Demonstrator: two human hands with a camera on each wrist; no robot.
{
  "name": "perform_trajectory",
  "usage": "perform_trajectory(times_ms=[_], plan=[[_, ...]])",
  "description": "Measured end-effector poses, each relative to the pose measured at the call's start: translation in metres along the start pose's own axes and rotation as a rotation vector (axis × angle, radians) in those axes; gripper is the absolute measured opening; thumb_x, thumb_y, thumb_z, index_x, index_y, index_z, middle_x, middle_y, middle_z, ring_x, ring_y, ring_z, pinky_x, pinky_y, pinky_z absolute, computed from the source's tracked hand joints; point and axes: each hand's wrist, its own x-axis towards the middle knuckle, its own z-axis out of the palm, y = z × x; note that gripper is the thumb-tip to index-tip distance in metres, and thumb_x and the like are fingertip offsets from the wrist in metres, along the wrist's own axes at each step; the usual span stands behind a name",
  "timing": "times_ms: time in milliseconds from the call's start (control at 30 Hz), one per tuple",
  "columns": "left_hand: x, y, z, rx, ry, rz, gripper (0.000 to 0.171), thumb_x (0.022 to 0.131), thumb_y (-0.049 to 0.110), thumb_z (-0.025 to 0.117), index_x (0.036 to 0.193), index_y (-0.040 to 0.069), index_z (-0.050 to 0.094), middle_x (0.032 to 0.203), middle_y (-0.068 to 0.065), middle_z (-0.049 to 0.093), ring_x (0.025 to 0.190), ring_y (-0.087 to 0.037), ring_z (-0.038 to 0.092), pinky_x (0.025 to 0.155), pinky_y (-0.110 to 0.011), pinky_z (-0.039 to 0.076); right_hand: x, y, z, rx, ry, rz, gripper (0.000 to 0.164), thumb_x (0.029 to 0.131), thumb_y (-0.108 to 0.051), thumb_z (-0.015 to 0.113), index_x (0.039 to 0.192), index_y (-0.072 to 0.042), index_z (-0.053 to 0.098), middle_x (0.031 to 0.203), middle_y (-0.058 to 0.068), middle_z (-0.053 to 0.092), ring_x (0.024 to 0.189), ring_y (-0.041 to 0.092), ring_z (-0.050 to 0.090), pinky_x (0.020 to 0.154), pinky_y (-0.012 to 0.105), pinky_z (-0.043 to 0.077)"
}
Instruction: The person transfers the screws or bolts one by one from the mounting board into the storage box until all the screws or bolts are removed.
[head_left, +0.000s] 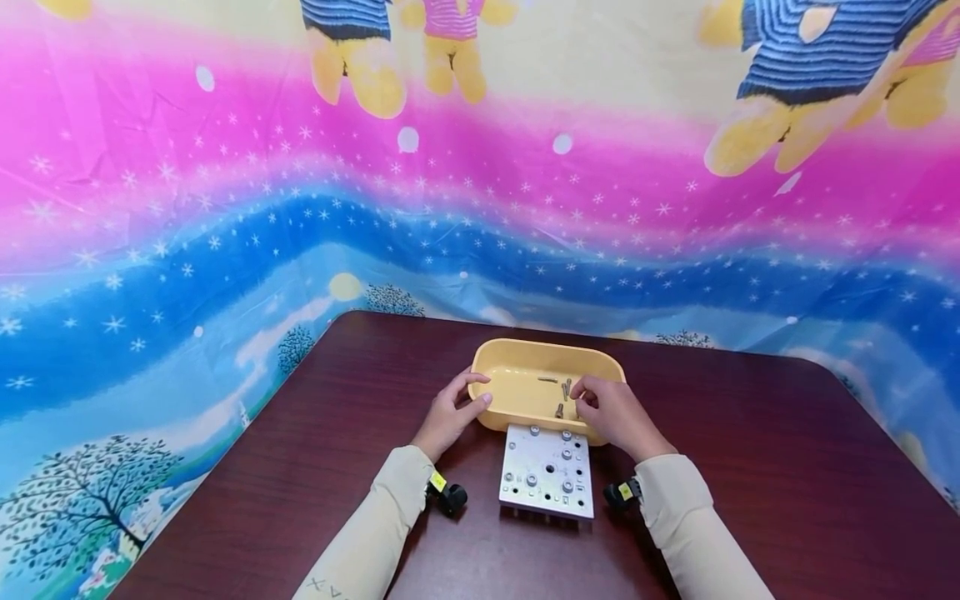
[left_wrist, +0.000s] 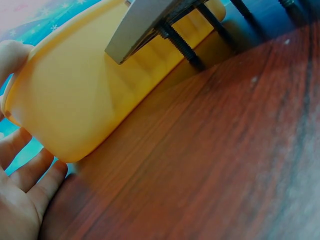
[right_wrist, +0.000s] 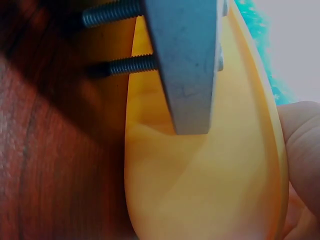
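Observation:
A shallow yellow plastic tray (head_left: 547, 350) holds several loose screws (head_left: 566, 388) toward its right end. My left hand (head_left: 447, 412) grips the tray's left end; in the left wrist view, fingers (left_wrist: 42, 182) lie below and outside the tray wall. My right hand (head_left: 618, 417) reaches over the right end, its bent fingers down among the screws. Its fingertips are partly hidden, so I cannot tell whether they pinch one. A silver metal plate (head_left: 546, 483) with holes and several socket-head screws stands in front of the tray, the threaded shanks (right_wrist: 132, 64) sticking out below.
All of this stands on a dark red-brown wooden table (head_left: 375, 375). Behind and to the left hangs a printed cloth (head_left: 450, 208) with snowflakes and bears. Each wrist carries a small black camera (head_left: 452, 498). The plate's far edge overlaps the tray's near wall in the head view.

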Motion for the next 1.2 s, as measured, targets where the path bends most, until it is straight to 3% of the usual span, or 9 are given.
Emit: perform_trajectory(times_ms=[167, 400, 633, 1200], plan=[[-0.005, 0.019, -0.003, 0.001, -0.039, -0.01, 0.039, 0.093, 0.02, 0.065, 0.127, 0.003, 0.057, 0.154, -0.019, 0.03, 0.133, -0.031, 0.042, 0.107, -0.049, 0.035, 0.0, -0.001, 0.0, -0.001, 0.013, -0.006, 0.011, 0.09, -0.008, 0.062, 0.098, -0.008, 0.069, 0.077, -0.002, 0.062, 0.064, 0.014, 0.05, 0.061, 0.03, 0.045], [0.005, -0.009, -0.001, -0.003, -0.015, -0.011, 0.038, 0.093, 0.027, 0.066, 0.127, 0.011, 0.059, 0.155, -0.013, 0.03, 0.133, -0.027, 0.042, 0.107, -0.046, 0.036, 0.001, -0.002, 0.0, 0.001, 0.017, 0.007, 0.014, 0.089, -0.008, 0.06, 0.101, -0.007, 0.068, 0.078, -0.001, 0.063, 0.064, 0.014, 0.051, 0.059, 0.029, 0.045], [0.003, -0.009, 0.001, -0.007, 0.009, 0.001, 0.033, 0.091, 0.028, 0.068, 0.122, 0.018, 0.062, 0.153, -0.007, 0.035, 0.13, -0.021, 0.045, 0.105, -0.042, 0.039, 0.001, -0.001, -0.001, 0.003, 0.027, 0.022, 0.026, 0.089, -0.007, 0.057, 0.114, -0.005, 0.064, 0.081, 0.003, 0.064, 0.064, 0.014, 0.053, 0.058, 0.029, 0.046], [0.003, -0.009, 0.001, -0.004, 0.005, 0.002, 0.034, 0.091, 0.029, 0.068, 0.122, 0.018, 0.062, 0.153, -0.006, 0.035, 0.13, -0.021, 0.046, 0.105, -0.044, 0.039, 0.0, -0.004, -0.006, 0.026, 0.012, -0.006, 0.027, 0.09, -0.007, 0.058, 0.117, -0.007, 0.062, 0.081, 0.002, 0.064, 0.065, 0.013, 0.056, 0.056, 0.028, 0.047]])
